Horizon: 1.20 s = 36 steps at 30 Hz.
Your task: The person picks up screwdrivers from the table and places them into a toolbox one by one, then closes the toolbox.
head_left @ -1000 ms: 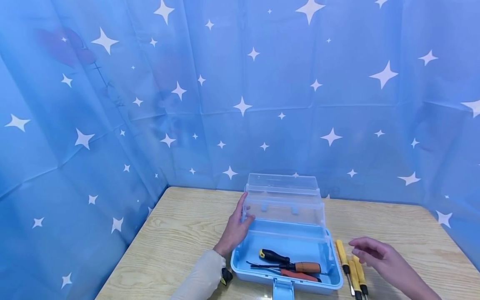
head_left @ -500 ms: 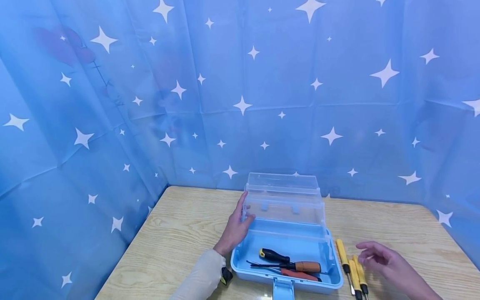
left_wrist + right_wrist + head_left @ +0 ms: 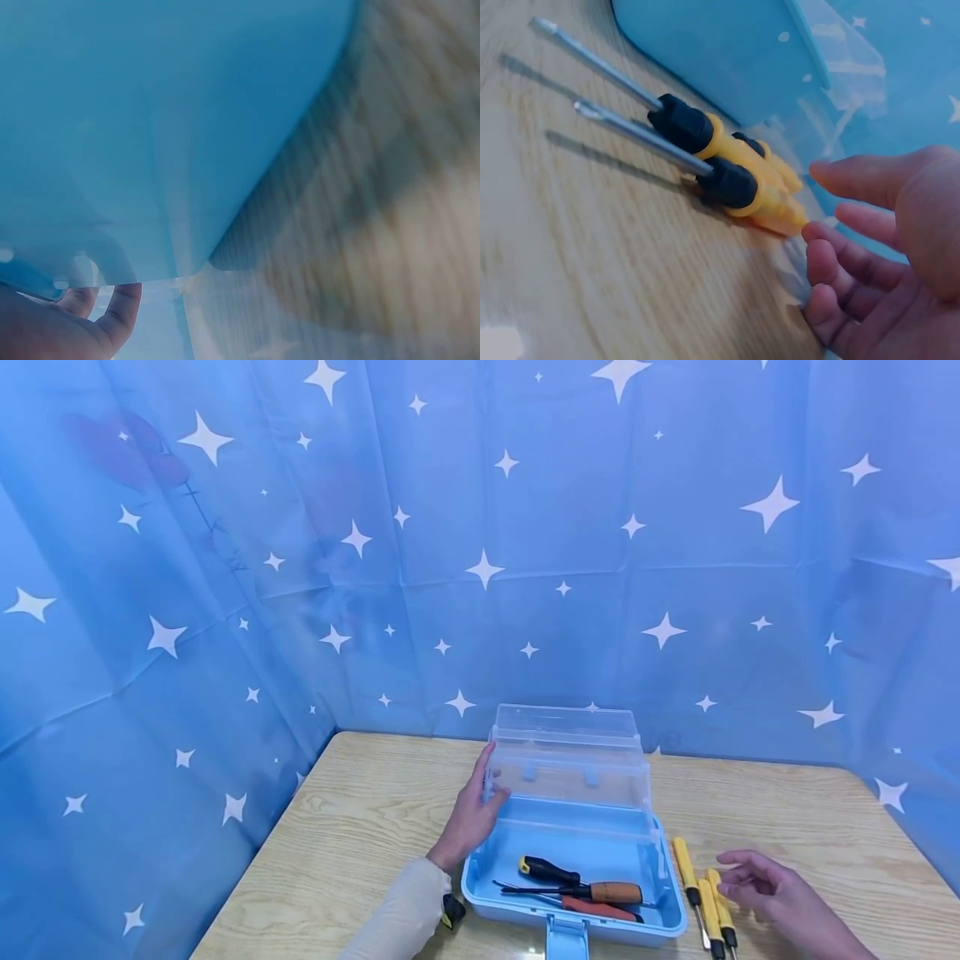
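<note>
Although faint marks (image 3: 237,562) show on the starry backdrop (image 3: 420,577), you cannot read them. Your hands are well apart: the left hand (image 3: 468,820) grips the left edge of the raised clear lid (image 3: 570,778), while the right hand (image 3: 776,889), loosely curled and holding nothing, is just beside three yellow-handled screwdrivers (image 3: 684,863) on the worktop (image 3: 360,835); you cannot tell whether it touches them. Inside the open blue box (image 3: 570,842), left of these, lie one black-handled tool (image 3: 551,872), one orange-handled screwdriver (image 3: 615,893) and one red-handled tool (image 3: 600,910).
</note>
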Available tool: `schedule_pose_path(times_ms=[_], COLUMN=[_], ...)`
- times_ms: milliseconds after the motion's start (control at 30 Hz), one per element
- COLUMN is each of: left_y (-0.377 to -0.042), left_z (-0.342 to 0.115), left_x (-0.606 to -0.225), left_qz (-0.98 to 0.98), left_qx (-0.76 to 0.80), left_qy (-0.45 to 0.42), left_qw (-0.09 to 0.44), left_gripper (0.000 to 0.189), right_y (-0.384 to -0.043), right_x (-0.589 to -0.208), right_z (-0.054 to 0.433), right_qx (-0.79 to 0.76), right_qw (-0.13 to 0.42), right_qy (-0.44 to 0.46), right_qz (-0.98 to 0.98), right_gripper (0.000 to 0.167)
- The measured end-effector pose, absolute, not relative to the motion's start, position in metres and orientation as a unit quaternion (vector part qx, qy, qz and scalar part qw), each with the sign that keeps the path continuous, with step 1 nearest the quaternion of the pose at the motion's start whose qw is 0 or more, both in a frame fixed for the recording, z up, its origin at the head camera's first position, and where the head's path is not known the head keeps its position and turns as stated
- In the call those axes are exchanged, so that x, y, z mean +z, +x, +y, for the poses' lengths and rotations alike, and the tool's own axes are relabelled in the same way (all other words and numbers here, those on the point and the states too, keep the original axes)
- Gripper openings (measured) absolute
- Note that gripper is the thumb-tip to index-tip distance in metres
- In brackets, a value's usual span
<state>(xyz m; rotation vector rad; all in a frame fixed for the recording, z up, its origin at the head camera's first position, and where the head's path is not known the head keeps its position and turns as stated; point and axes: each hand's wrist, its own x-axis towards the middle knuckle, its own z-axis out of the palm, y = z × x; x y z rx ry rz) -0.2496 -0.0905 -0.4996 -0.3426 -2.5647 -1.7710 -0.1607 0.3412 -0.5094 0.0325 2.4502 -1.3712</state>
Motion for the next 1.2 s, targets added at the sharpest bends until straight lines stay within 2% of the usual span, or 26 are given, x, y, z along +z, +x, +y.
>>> schedule_pose_path(times_ms=[133,667,1200], left_y=[-0.2499,-0.2483,-0.2485], left_z=[-0.0905,-0.0907,-0.0903], left_x=[-0.4996,-0.4981,-0.4985], left_qz=[-0.817,-0.818,-0.814], left_qx=[-0.566,-0.567,-0.572], left_qy=[-0.111,-0.100,-0.099], left_qw=[0.005,-0.005,-0.006], left_gripper=[0.068,0.068,0.069], right_y=[-0.1616,-0.1606,-0.1637], right_x=[-0.5144,-0.5204,-0.5198], right_z=[0.3379,0.3321,0.3363], right_qx=[-0.473,-0.449,-0.480], right_qw=[0.159,0.147,0.173], right_qy=[0.040,0.037,0.037], right_qz=[0.866,0.880,0.859], right_gripper=[0.048,0.051,0.048])
